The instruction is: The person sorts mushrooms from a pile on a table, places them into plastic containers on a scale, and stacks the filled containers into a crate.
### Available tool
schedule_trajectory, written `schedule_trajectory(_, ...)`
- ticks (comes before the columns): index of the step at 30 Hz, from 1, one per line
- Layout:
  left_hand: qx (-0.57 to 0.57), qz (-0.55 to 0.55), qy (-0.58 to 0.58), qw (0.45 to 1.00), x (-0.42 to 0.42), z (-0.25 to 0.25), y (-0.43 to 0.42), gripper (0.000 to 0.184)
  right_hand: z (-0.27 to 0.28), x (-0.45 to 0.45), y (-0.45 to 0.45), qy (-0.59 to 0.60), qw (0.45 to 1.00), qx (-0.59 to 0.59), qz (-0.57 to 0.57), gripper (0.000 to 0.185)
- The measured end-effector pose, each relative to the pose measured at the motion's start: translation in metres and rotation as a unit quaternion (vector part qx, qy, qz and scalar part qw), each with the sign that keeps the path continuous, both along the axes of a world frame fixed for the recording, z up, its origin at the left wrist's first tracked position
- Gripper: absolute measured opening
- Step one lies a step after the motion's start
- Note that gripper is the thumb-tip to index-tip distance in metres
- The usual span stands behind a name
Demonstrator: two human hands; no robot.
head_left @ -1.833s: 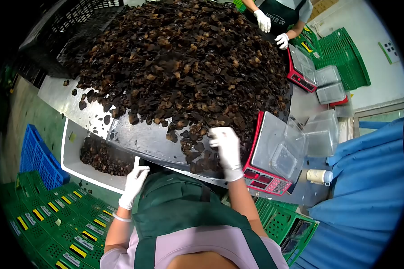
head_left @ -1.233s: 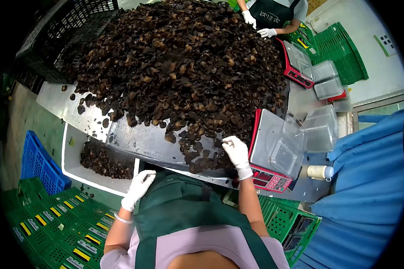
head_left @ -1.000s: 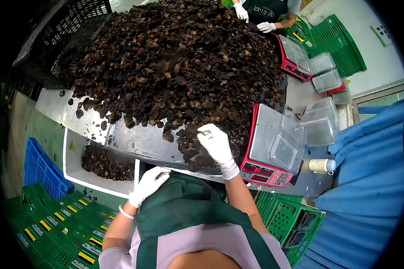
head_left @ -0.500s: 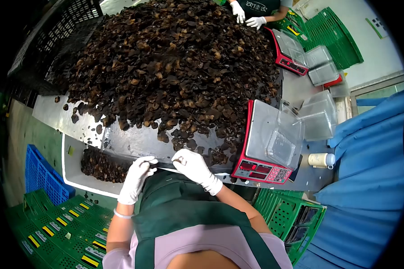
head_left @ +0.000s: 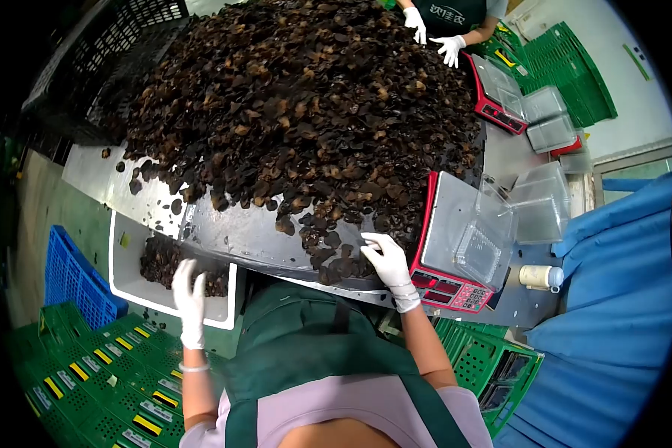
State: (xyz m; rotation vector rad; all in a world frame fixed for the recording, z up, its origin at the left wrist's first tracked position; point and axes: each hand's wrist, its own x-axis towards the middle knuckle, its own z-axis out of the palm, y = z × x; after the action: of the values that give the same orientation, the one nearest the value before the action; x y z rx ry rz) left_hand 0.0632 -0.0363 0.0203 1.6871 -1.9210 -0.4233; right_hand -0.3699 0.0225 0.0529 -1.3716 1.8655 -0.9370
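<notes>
Head view: left hand (head_left: 190, 302), fingers spread, over foam box (head_left: 233, 291); right hand (head_left: 388, 263), fingers curled, at near edge of wood ear pile (head_left: 291, 112), pinch unclear. Risks: wrist bumping close scale (head_left: 439, 224); careless drag spilling loose pieces off table (head_left: 228, 231) edge.

1. Four white-gloved hands: the person's left hand (head_left: 189, 293), the right hand (head_left: 388, 263), and a co-worker's two, one hand (head_left: 415, 24) and another hand (head_left: 450, 48).
2. Two heaps of dark pieces: a large heap (head_left: 299, 112) and a smaller heap (head_left: 160, 261); single pieces are too many to count.
3. Two plainly visible red scales: a near scale (head_left: 448, 289) and a far scale (head_left: 500, 117).
4. One white box (head_left: 235, 295).
5. One blue crate (head_left: 78, 280).
6. One bottle (head_left: 537, 278).
7. Two green aprons: a near apron (head_left: 306, 336) and a far apron (head_left: 449, 13).
8. Several green crates (head_left: 571, 78), overlapping, exact number unclear.
</notes>
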Motion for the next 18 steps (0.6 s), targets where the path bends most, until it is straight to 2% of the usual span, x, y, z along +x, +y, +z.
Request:
schedule_trajectory(2, 0.008, -0.074, 0.110, 0.991, -0.062, 0.034, -0.010, 0.022, -0.001, 0.008, 0.012, 0.151, 0.987, -0.031, 0.036, 0.049)
schedule_trajectory(3, 0.012, -0.118, 0.133, 0.984, -0.087, 0.034, -0.011, 0.019, -0.007, 0.014, 0.019, 0.247, 0.967, -0.032, 0.051, 0.065)
schedule_trajectory(5, -0.045, -0.271, 0.084, 0.958, -0.134, 0.039, -0.013, 0.016, -0.002, 0.035, 0.023, 0.310, 0.949, 0.016, 0.062, 0.078)
schedule_trajectory(6, -0.096, -0.338, 0.064, 0.934, -0.154, 0.035, -0.015, 0.020, 0.000, 0.042, 0.022, 0.337, 0.938, 0.025, 0.075, 0.081)
schedule_trajectory(7, -0.061, -0.419, 0.000, 0.906, -0.169, 0.034, -0.018, 0.032, 0.007, 0.050, 0.018, 0.309, 0.945, 0.071, 0.081, 0.085)
schedule_trajectory(8, -0.090, -0.408, 0.009, 0.908, -0.186, 0.032, -0.015, 0.035, 0.002, 0.055, 0.017, 0.291, 0.952, 0.075, 0.067, 0.089)
schedule_trajectory(11, -0.067, -0.408, -0.037, 0.910, -0.205, 0.017, -0.018, 0.032, -0.004, 0.073, 0.017, 0.325, 0.942, 0.043, 0.071, 0.099)
schedule_trajectory(14, -0.013, -0.428, -0.057, 0.902, -0.202, 0.008, -0.021, 0.033, -0.007, 0.074, 0.012, 0.370, 0.924, 0.029, 0.090, 0.088)
schedule_trajectory(16, 0.005, -0.381, 0.083, 0.921, -0.194, 0.003, -0.019, 0.031, -0.026, 0.061, 0.012, 0.342, 0.935, -0.011, 0.093, 0.072)
schedule_trajectory(18, 0.071, -0.335, 0.192, 0.920, -0.189, 0.002, -0.021, 0.029, -0.024, 0.055, 0.006, 0.326, 0.943, -0.008, 0.067, 0.051)
